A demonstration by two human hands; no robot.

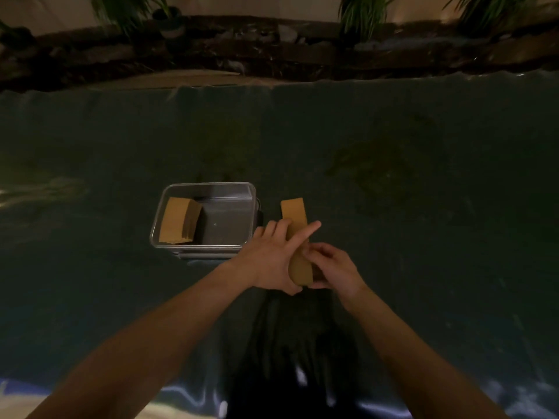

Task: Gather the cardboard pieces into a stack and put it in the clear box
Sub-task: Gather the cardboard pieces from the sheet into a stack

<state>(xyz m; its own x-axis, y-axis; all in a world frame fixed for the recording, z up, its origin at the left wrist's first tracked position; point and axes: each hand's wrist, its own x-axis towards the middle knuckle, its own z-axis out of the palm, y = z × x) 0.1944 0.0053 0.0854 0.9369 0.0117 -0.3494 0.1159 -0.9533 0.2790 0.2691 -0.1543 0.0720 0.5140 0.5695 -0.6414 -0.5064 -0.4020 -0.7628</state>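
One brown cardboard-strip stack (294,211) was gripped beside the clear plastic box (199,245): left hand (269,258) clasping, right hand (332,267) apparently pinching. Judged light, stiff, slide-prone; long edges best held.

Single head view — forward and down, close over the hands (298,261)

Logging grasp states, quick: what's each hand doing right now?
Left hand: holds the cardboard stack, index finger straight across it.
Right hand: pinches the same stack's near end.
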